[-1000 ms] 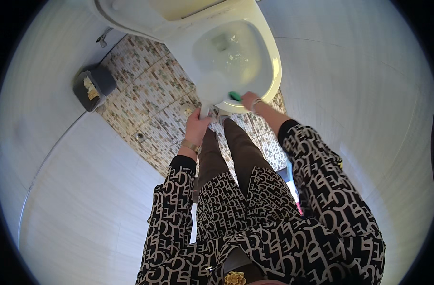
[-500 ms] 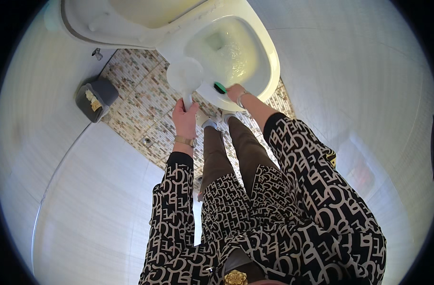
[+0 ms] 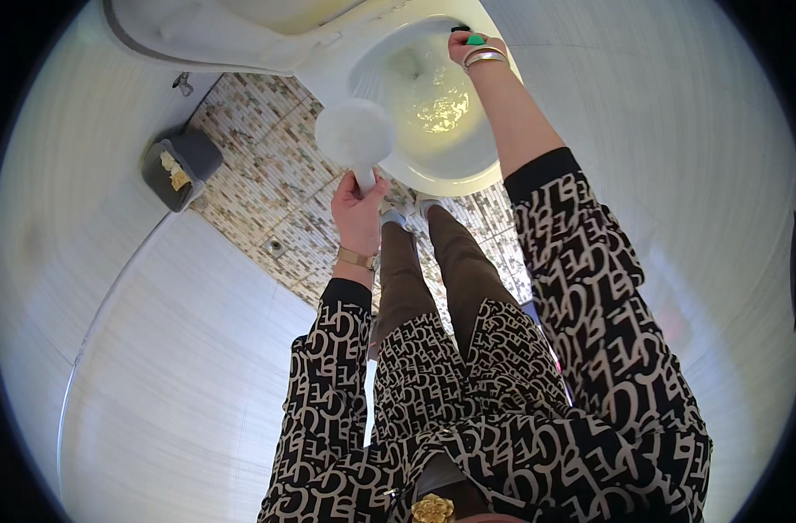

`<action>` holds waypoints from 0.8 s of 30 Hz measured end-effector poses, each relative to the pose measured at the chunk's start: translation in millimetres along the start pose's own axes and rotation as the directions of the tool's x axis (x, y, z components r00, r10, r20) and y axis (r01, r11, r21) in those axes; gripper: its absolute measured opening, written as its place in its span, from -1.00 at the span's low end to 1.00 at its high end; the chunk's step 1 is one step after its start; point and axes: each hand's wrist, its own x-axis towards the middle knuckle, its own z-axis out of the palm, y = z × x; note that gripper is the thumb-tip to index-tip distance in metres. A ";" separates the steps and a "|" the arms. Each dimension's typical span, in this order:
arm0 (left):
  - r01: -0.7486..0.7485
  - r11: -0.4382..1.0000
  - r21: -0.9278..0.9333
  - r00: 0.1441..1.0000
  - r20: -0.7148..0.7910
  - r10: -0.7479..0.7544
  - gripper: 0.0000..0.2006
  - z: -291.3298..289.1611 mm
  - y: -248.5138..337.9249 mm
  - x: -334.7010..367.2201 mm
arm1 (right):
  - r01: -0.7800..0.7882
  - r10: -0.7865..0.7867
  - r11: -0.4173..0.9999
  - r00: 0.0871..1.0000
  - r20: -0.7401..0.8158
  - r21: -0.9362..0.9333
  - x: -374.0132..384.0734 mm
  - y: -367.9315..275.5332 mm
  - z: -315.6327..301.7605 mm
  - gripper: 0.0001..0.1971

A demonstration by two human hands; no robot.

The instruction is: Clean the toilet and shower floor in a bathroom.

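My left hand (image 3: 358,213) is closed round the short handle of a white round dipper (image 3: 354,131), held beside the left edge of the toilet bowl (image 3: 396,170). What the dipper contains cannot be made out. At the bowl's far right rim, my right hand (image 3: 478,50) grips a small green brush (image 3: 476,39) with dark bristles. Part of the brush is hidden by the fingers. Rippling water (image 3: 437,113) glints inside the bowl.
The raised toilet lid and seat (image 3: 232,44) lean at the back left. A grey bin (image 3: 197,152) with crumpled paper stands by the left wall, below a small metal valve (image 3: 183,84). Patterned tiles (image 3: 258,148) cover the floor, with a round drain (image 3: 274,247).
My right hand has carried the brush from the bowl's near rim to its far right rim. My left hand has shifted slightly right with the dipper.
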 end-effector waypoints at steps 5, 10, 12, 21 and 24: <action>0.010 0.993 -0.121 0.984 0.177 0.012 -0.77 67.0 4.9 2.3 | 0.181 -0.178 0.794 0.982 0.063 -0.580 -30.8 2.6 19.9 -0.97; 0.029 0.990 -0.139 0.975 0.224 0.003 -0.76 83.8 6.6 3.2 | 0.266 -0.097 0.560 0.962 0.257 -0.785 -19.4 -43.8 8.4 -0.93; 0.019 0.992 -0.127 0.972 0.236 0.012 -0.76 81.9 6.1 4.6 | 0.263 -0.084 0.685 0.955 0.285 -0.679 -25.7 -80.1 26.2 -0.89; 0.080 0.990 -0.114 0.974 0.219 -0.053 -0.70 62.7 -6.6 1.0 | 0.148 -0.024 0.810 0.975 0.221 -0.568 -41.6 -19.5 26.3 -0.90; 0.078 0.992 -0.096 0.974 0.222 -0.055 -0.69 59.3 -14.2 3.6 | 0.040 0.001 0.400 0.999 0.044 -0.915 -32.2 -18.4 -3.1 -0.91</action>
